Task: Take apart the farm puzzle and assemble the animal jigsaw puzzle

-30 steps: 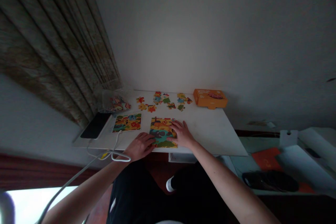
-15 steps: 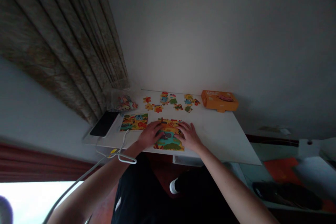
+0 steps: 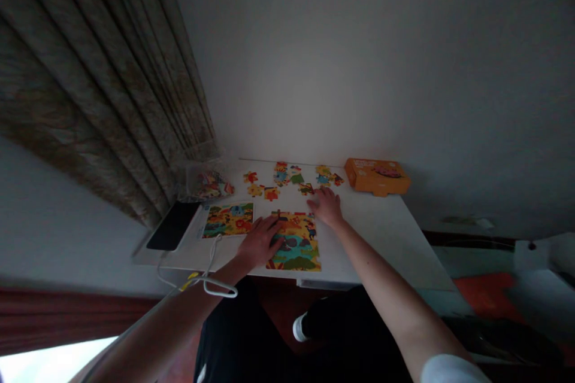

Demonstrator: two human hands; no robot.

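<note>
A partly joined jigsaw puzzle [image 3: 294, 248] of animals around a pond lies at the near edge of the white table. My left hand [image 3: 259, 242] rests on its left side, fingers spread flat. Beyond the puzzle's upper right corner, my right hand [image 3: 326, 206] reaches among loose pieces, thumb apart from the fingers. One puzzle piece [image 3: 305, 189] lies just left of its fingertips; another spot of pieces is covered by that hand. Further loose pieces [image 3: 271, 193] are scattered toward the wall. Left of my left hand is a picture card [image 3: 229, 219] with an elephant and a lion.
An orange box [image 3: 378, 177] stands at the back right. At the back left sits a clear plastic bag [image 3: 210, 184] with colourful contents. A dark phone or tablet [image 3: 174, 226] lies at the left edge, near a white cable [image 3: 214, 279] that crosses the table's front edge.
My right hand has left the puzzle's right side and moved up to the loose pieces. My left hand stays on the puzzle's left side. The view has shifted slightly.
</note>
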